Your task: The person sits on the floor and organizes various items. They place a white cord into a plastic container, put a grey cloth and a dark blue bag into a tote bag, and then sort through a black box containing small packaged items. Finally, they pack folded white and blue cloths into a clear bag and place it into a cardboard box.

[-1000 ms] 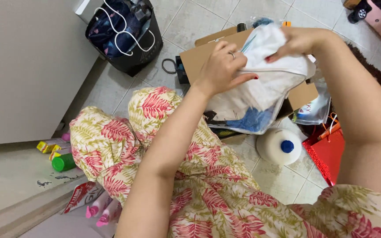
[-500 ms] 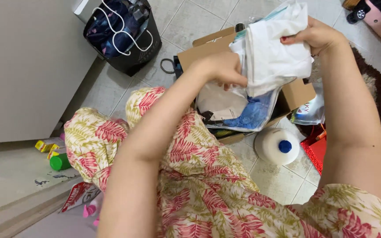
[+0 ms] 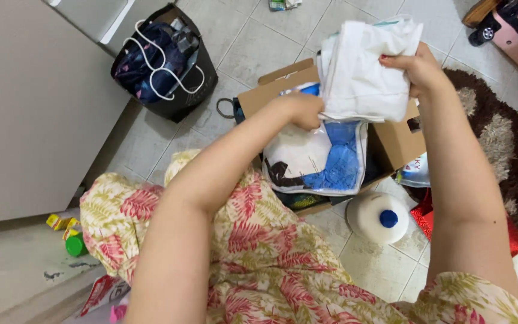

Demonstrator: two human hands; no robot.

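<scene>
Between both hands, over the open cardboard box [image 3: 400, 141], white cloth [image 3: 364, 72] is now pulled clear of the clear pouch [image 3: 316, 159]; a second ago it was still partly inside. Right hand [image 3: 418, 69] pinches the cloth's upper right edge, left hand [image 3: 301, 110] is closed on its lower left corner at the pouch mouth. Cloth looks folded, creased, plain white. Pouch below the left hand shows blue and white contents. White bottle [image 3: 382, 217] with blue cap stands on the floor below the right forearm.
</scene>
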